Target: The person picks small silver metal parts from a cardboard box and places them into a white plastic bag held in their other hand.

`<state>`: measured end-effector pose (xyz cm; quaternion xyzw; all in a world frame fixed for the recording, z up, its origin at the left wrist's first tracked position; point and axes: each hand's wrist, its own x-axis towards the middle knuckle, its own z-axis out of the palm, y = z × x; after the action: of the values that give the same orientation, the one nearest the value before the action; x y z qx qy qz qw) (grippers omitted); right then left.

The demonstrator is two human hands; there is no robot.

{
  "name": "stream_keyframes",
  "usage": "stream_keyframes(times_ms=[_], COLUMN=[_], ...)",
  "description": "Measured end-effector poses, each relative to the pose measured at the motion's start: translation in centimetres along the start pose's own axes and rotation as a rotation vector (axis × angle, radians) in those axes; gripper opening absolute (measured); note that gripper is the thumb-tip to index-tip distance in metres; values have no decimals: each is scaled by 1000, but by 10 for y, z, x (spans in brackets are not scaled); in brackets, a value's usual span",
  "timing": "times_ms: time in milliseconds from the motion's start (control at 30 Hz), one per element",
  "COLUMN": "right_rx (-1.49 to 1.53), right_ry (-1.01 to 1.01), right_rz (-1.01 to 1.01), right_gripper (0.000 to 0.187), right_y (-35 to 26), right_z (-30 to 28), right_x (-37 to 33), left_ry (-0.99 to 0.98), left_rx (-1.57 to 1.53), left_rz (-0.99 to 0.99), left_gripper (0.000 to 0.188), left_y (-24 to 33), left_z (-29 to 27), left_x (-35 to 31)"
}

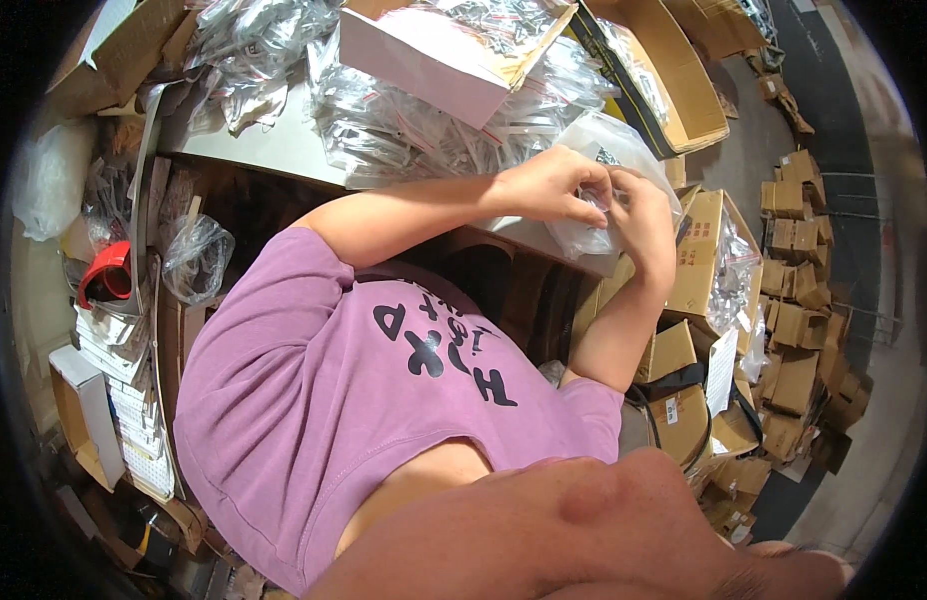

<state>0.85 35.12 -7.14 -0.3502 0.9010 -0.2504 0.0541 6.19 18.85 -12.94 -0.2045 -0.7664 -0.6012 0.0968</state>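
My left hand reaches across from the left, its thumb and fingers curled together. Close against it is my right hand, bent inward with fingers closed. Their fingertips meet at a piece of clear plastic that looks like a small bag; its contents cannot be made out. Around and behind both hands spreads a large translucent plastic bag at the table edge, with small dark pieces showing inside. Beyond the hands lies a heap of clear zip bags, and on it sits a white open box of more packets.
A black-and-yellow carton stands at the far right of the grey table. Open cardboard boxes with plastic packets stand by my right arm. Many cartons are stacked farther right. A red roll-shaped thing is on the left.
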Motion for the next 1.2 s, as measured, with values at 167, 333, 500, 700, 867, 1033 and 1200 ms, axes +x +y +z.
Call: stream_keyframes(times_ms=[167,333,500,700,867,1033,1200], right_rx=[-283,-377,-239,-99,93,709,947], right_ry=[-153,29,33,105,207,458,346], right_rz=[45,46,-7,-68,-30,-94,-134], right_gripper=[16,14,14,15,13,13,13], right_y=[-3,3,0,7,4,-1,-25], right_z=[4,19,13,13,4,3,9], right_x=[5,6,-1,-2,-5,-11,-10], left_ry=[-121,-192,-211,-156,-27,-35,31], left_rx=[-834,-1190,-1335,-1212,-1074,-909,-793], left_rz=[-208,-330,-320,-281,-386,-414,-391], left_gripper=[22,32,36,49,60,68,77], left_y=[-5,-1,3,-3,13,8,8], left_z=[-12,-18,-17,-9,-5,1,7], left_x=[3,5,6,12,15,17,19])
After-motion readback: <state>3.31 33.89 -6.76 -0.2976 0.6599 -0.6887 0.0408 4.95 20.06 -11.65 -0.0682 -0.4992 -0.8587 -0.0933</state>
